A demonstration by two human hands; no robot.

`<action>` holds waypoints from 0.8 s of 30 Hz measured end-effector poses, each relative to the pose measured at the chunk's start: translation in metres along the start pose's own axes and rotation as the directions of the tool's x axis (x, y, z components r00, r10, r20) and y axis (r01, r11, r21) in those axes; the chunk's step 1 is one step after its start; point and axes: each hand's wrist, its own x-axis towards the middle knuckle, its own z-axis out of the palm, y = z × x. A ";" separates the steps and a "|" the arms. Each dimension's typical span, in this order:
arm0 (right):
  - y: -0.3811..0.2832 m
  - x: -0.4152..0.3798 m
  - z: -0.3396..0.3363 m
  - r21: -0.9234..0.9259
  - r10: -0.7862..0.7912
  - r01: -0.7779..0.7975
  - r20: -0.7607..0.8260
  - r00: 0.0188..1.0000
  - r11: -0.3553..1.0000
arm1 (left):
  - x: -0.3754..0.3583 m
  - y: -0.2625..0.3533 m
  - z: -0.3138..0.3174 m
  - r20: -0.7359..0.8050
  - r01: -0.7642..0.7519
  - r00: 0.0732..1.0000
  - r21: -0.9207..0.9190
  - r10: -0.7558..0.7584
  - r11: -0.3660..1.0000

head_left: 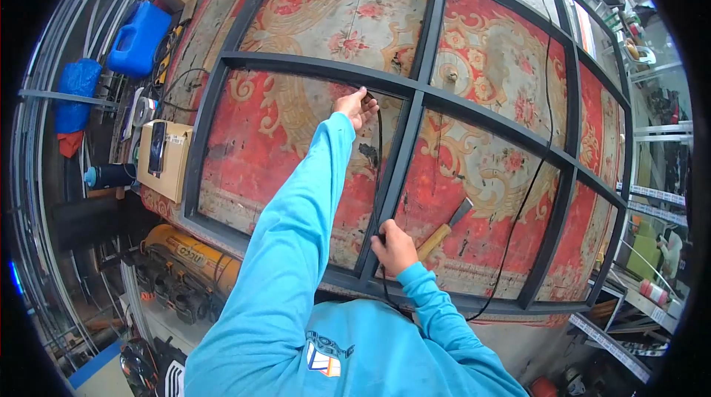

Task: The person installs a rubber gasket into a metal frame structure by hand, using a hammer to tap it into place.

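Dark metal frame (326,69) flat on surface (337,197) w/ worn red/cream floral covering. Black strip (381,138) runs inside the frame's lower-left bay, alongside the mid upright, from L hand (358,107) down to R hand (396,247), tail hanging past the near edge.

L grip: thumb + index pinched nearly closed on strip's far end, just below the cross bar, other fingers loosely curled. R grip: fingers curled mostly closed at upright, over strip; exact contact hidden, can't tell.

Wood-handled scraper (444,231) on surface just beside R hand, blade pointing away. Thin black cable (516,218) lies across frame, right side.
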 end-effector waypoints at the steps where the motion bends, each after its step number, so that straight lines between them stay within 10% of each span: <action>1: 0.011 0.001 -0.003 0.136 0.040 -0.040 -0.002 0.999 0.990 | 0.001 0.000 0.000 0.007 0.000 1.000 0.002 -0.001 1.000; 6: 0.055 0.023 -0.088 0.738 0.288 -0.213 0.027 0.957 0.641 | 0.003 -0.001 0.004 -0.013 -0.072 0.997 0.078 0.073 0.994; 11: 0.082 0.063 -0.197 0.867 0.445 0.059 -0.312 0.840 0.495 | 0.004 0.010 -0.001 -0.091 -0.178 0.978 0.106 0.188 0.978; 24: 0.078 0.101 -0.246 0.923 0.408 0.109 -0.266 0.873 0.368 | 0.011 0.024 -0.016 -0.160 -0.220 0.960 0.078 0.230 0.972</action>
